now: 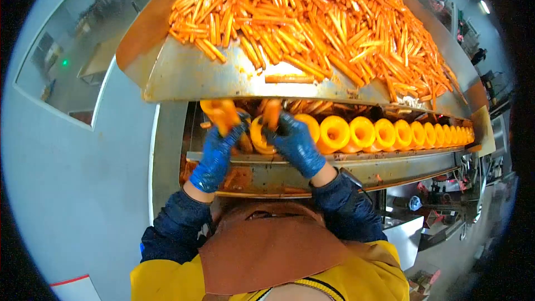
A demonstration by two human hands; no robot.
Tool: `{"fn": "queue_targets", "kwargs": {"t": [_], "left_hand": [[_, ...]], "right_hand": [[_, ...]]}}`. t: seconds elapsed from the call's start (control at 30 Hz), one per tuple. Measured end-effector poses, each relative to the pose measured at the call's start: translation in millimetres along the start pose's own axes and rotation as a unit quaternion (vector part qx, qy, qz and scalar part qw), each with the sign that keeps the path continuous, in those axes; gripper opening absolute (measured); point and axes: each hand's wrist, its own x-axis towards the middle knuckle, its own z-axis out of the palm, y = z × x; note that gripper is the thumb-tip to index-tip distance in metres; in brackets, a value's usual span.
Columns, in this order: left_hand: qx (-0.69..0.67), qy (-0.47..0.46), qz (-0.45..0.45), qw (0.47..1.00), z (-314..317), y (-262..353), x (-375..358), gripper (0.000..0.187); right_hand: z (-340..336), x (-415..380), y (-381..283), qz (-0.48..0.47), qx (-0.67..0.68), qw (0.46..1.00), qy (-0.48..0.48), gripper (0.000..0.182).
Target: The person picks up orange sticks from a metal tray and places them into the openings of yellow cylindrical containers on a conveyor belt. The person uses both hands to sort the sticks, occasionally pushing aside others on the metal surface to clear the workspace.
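Observation:
My left hand [219,153], in a blue glove, is closed on an orange cup [221,116] at the left end of the trough; sticks may be inside it, but blur hides this. My right hand [295,140], also blue-gloved, has its fingers closed around a few orange sticks [271,113], just above a yellow-orange cup [259,135]. More round, hollow cups [334,134] stand in a row to the right of my hands. Behind them, a big heap of orange sticks [312,17] lies on a metal tray [195,75].
A metal ledge [390,170] with orange residue runs along the front of the cups. The tray's front edge overhangs the row from behind. At the left is a pale wall [83,184] with a window. Machinery and a white panel [405,239] stand at the right.

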Motion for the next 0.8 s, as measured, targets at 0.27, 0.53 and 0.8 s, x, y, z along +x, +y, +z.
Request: {"fn": "queue_targets", "kwargs": {"t": [0.27, 0.53, 0.8], "left_hand": [[-0.111, 0.111, 0.053, 0.986, -24.0, 1.1, 26.3, 0.032], [0.022, 0.019, 0.014, 0.999, -6.2, -15.4, 32.5, 0.025], [0.294, 0.043, 0.264, 0.918, 23.9, -42.6, 37.9, 0.027]], "right_hand": [[-5.7, 6.4, 12.3, -0.016, -0.090, 0.995, 0.027, 0.033], [-15.3, 3.4, 4.7, -0.041, -0.070, 0.995, 0.059, 0.037], [3.2, 4.1, 23.6, -0.054, -0.079, 0.994, 0.050, 0.040]]}}
